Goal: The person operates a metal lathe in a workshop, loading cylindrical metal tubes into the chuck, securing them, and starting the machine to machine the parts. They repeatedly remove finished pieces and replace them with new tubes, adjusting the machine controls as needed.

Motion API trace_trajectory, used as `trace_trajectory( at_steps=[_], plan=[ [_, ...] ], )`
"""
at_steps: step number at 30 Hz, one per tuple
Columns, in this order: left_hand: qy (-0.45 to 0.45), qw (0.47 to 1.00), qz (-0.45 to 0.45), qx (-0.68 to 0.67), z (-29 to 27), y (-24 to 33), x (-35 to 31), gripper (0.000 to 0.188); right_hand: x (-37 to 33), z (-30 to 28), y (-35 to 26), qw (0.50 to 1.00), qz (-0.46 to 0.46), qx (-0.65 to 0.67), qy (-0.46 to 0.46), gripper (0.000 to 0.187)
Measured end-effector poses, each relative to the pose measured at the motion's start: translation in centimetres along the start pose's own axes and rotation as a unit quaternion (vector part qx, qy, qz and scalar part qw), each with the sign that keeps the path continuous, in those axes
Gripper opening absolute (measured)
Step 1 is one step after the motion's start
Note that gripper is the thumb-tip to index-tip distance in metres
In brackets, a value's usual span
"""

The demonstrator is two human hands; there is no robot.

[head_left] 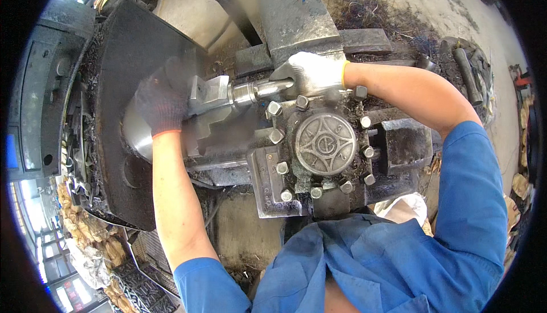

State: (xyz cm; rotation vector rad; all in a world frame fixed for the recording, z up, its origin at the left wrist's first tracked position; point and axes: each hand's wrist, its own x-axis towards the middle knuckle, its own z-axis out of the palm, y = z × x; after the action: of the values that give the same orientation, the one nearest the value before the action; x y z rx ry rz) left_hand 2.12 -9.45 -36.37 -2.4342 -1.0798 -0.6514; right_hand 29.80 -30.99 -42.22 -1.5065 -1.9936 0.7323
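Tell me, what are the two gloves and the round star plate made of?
The left glove looks like dark knitted fabric with an orange cuff. The right glove looks like white knitted cloth, grimy, with a yellow cuff. The round star plate seems cast metal: dull grey with raised patterns.
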Motion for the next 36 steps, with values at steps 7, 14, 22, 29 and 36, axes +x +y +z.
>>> trace_trajectory(
  at_steps=[7, 14, 22, 29, 36],
  plan=[
    [0.017, 1.000, -0.012, -0.021, -0.1, 0.6, 0.1, 0.054, -0.6, -1.2, -1.3, 0.997, 0.046, -0.001, -0.055, 0.039],
    [-0.065, 0.998, -0.013, 0.009, -1.5, 1.1, 0.2, 0.044, -15.0, -8.6, 3.3, 0.941, 0.302, -0.050, 0.146, 0.051],
    [-0.004, 0.997, 0.062, -0.036, 0.8, -1.9, -0.1, 0.050, -28.0, -10.9, 2.2, 0.871, 0.446, -0.197, 0.052, 0.037],
    [-0.118, 0.991, -0.001, -0.060, -2.6, 1.4, 0.1, 0.043, -30.4, -6.1, 1.7, 0.810, 0.447, -0.373, -0.069, 0.033],
    [-0.080, 0.985, 0.006, -0.155, -3.5, 1.7, 0.0, 0.048, -35.5, -6.4, 7.0, 0.811, 0.404, -0.408, -0.111, 0.041]
  ],
)
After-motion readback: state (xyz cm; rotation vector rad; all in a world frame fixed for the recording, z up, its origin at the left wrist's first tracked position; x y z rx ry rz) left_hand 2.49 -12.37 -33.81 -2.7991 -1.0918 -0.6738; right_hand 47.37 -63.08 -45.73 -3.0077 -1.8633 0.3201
